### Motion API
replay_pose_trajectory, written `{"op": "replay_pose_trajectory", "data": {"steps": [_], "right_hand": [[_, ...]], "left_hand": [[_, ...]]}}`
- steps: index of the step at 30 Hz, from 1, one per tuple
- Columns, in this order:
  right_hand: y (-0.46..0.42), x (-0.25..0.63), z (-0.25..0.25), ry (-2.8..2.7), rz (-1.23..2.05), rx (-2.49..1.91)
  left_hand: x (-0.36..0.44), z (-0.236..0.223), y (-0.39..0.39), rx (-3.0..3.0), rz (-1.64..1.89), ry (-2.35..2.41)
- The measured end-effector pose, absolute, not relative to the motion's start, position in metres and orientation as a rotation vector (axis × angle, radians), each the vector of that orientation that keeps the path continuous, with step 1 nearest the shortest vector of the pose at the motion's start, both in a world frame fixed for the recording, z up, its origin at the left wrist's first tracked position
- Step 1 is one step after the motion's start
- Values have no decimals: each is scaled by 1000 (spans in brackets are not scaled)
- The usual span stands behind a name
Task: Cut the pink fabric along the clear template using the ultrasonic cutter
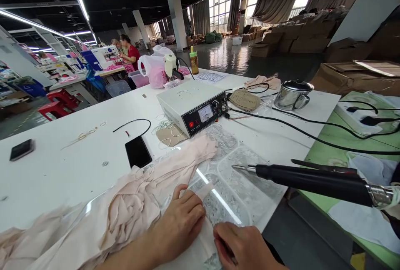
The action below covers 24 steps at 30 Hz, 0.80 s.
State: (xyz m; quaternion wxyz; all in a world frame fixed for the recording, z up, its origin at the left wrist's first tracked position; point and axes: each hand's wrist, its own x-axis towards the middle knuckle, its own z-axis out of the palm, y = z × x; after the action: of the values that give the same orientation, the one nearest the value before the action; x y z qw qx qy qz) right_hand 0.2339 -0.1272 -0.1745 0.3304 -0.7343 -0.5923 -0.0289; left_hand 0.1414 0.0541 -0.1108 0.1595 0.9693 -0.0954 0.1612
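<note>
My left hand point(184, 218) rests with curled fingers on a piece of pale pink fabric point(203, 236) over a clear plastic sheet point(231, 178). Close beside it, my right hand point(240, 243) has its fingers pinched at the right edge of that piece; its fingertips are partly hidden. A heap of the same pink fabric point(131, 203) spreads along the left of my forearm. Above my right hand, a black pen-shaped tool point(306, 180) with a pointed metal tip reaches in from the right; neither hand touches it.
A control box point(203, 113) with a dial and cable stands mid-table. Around it lie a phone point(138, 152), elastic loops point(165, 126), scissors point(83, 136), card templates point(245, 100) and a lidded metal cup point(293, 95). A green table point(334, 136) adjoins at right. A co-worker point(131, 53) sits far back.
</note>
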Motion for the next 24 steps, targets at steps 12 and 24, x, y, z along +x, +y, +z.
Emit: {"op": "replay_pose_trajectory", "data": {"steps": [12,24], "right_hand": [[-128,237,-179,-1738,-409,-1870],[-123,239,-168,-1729,-509,-1826]], "left_hand": [[140,-114,50,2696,420,-55],[143,-112,49,2725,416,-36]]}}
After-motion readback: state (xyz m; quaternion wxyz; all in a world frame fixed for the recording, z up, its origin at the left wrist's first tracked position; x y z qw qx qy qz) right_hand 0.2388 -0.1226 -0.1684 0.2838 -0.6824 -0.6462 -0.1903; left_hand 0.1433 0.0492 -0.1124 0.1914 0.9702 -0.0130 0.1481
